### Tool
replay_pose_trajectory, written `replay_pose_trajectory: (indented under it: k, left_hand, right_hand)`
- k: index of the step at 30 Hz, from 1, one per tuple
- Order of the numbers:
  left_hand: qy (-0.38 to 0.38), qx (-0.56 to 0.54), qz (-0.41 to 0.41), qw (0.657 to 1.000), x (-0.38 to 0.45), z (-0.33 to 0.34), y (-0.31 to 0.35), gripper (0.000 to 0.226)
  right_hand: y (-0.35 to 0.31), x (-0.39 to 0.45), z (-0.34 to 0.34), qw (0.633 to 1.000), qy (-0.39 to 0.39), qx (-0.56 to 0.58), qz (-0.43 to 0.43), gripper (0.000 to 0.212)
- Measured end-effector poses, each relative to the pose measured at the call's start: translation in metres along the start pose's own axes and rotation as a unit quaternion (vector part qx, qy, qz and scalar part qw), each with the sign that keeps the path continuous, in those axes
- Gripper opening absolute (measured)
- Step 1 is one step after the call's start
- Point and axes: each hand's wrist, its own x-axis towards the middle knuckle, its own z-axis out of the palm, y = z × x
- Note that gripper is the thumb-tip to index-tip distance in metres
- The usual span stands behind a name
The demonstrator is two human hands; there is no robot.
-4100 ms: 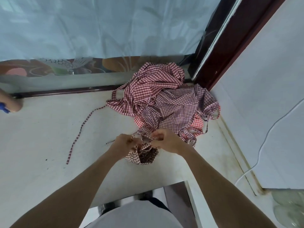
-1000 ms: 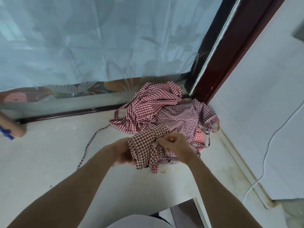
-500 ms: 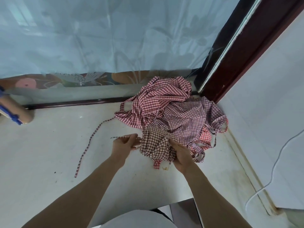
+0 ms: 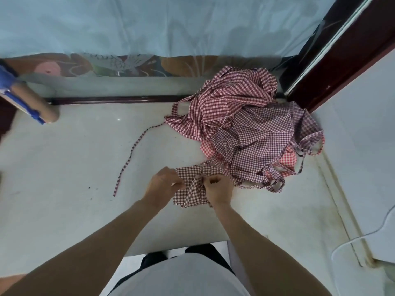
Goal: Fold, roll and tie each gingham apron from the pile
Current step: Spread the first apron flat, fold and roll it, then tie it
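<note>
The tabletop (image 4: 64, 167) is pale and carries small dark specks near its left half. A pile (image 4: 241, 124) of red and purple gingham aprons lies at the far right corner, against a dark wooden frame (image 4: 342, 67). A long strap (image 4: 132, 154) trails out of the pile toward the left and ends on bare tabletop, well apart from the hands. Looped straps hang off the right side of the pile, near the right edge. A cardboard roll (image 4: 32, 101) with a blue part on it lies at the far left edge. A pale blue curtain (image 4: 149, 24) hangs behind the far edge, with a patterned band below it. A white cable (image 4: 363, 236) runs along the surface to the right of the tabletop.

A brown gingham apron (image 4: 192, 193) lies bunched on the tabletop near the middle of the near edge, touching the near side of the pile. Nothing lies between the hands and this apron.

The left hand (image 4: 164, 182) is at the apron's left edge; its fingers are curled and pinch the cloth there. The right hand (image 4: 218, 186) rests on top of the apron; its fingers (image 4: 211, 180) are curled inward and grip a gathered fold at the centre. The two hands are near each other, with a narrow strip of cloth between them.
</note>
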Motion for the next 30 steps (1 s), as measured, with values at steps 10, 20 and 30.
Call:
replay_pose_trajectory:
  k: [10,20,30]
  left_hand:
    - [-0.274,0.063,-0.115,0.953,-0.026,0.056,-0.03,0.03]
    - [-0.249,0.064,-0.203,0.945,-0.024,0.08,-0.03,0.031]
    - [-0.199,-0.004,-0.194,0.961,-0.034,0.074,-0.029,0.024]
  right_hand:
    - [0.041,-0.033,0.04,0.981,-0.143,-0.119,0.045,0.027]
    - [0.019,-0.022,-0.038,0.946,-0.208,-0.222,-0.107,0.026]
    - [0.028,-0.026,0.022,0.935,-0.33,-0.108,-0.075,0.039]
